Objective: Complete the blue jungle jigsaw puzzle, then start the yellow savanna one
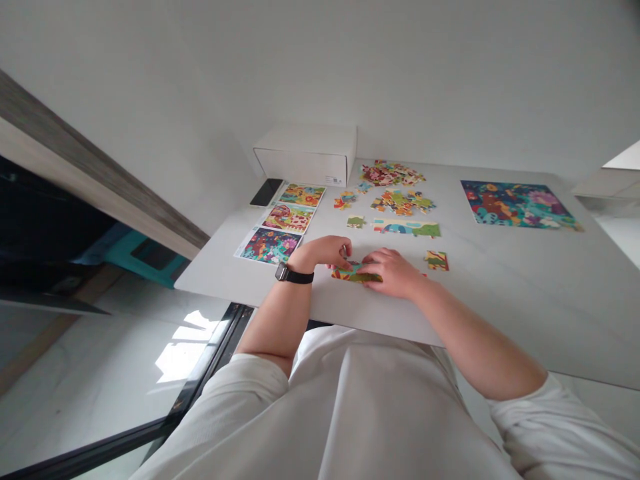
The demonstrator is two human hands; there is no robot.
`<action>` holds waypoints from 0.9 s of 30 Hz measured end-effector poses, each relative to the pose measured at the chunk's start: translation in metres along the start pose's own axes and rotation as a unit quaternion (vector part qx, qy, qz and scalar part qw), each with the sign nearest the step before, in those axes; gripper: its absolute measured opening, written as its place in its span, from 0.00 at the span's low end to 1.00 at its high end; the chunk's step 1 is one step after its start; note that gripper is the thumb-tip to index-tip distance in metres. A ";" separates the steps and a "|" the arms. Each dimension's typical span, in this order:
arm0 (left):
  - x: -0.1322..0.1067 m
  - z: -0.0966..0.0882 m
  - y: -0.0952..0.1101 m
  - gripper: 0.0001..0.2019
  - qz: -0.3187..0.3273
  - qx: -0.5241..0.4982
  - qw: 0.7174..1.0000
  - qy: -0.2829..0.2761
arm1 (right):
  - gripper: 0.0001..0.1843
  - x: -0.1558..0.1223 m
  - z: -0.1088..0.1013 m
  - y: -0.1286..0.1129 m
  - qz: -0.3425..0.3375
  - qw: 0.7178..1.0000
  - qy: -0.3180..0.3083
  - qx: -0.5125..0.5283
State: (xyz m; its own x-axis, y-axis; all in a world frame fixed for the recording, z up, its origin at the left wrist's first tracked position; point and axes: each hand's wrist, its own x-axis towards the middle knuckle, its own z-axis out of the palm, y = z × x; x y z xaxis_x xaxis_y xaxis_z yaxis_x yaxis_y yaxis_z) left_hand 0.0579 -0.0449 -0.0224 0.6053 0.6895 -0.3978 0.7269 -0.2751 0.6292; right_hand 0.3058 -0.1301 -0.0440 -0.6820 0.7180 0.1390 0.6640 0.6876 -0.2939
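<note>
Green and orange card, a little joined section of jigsaw pieces (356, 275): where is it sitting?

Flat on the smooth white desk (500, 300), close to its near edge, between the two hands.

And the hands?

The left hand (323, 253), with a black smartwatch (294, 273) on its wrist, curls over the section's left end, fingertips reaching down to it. The right hand (393, 272) lies across the other end, its fingers slightly spread and pressing down. I can't tell whether either one is pinching, because the fingers hide part of the join.

What step is that?

Fitting pieces together, I'd judge. The next move seems to call for even pressure, so the tabs seat without bending the thin, matte card.

What lies further out?

A long joined strip (406, 228) sits just beyond the hands, with a small joined cluster (437, 261) to the right. Heaps of irregular loose pieces (393, 173) lie toward the far edge. Three printed picture cards (289, 218) line the left edge, a black smartphone (266, 192) lies near the far left corner, and a white cardboard box (305, 157) stands at the far edge. A finished, colourful jigsaw (517, 205) lies near the far right corner.
</note>
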 end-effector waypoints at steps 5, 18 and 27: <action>0.001 0.000 -0.001 0.20 -0.014 0.004 1.000 0.006 | 0.17 0.001 0.002 0.004 0.010 1.000 0.009 0.018; -0.002 -0.002 -0.002 0.20 -0.016 0.008 1.000 0.010 | 0.19 0.003 0.002 0.008 0.031 0.999 0.024 0.030; -0.003 -0.004 -0.003 0.22 -0.018 0.035 0.999 0.012 | 0.22 0.004 0.002 0.001 0.051 0.998 0.005 0.024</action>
State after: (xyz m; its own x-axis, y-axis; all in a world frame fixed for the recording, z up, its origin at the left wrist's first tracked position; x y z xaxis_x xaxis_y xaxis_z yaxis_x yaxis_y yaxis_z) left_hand 0.0522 -0.0437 -0.0205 0.5701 0.7161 -0.4027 0.7700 -0.2948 0.5658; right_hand 0.3029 -0.1269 -0.0450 -0.6082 0.7852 0.1161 0.7142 0.6052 -0.3518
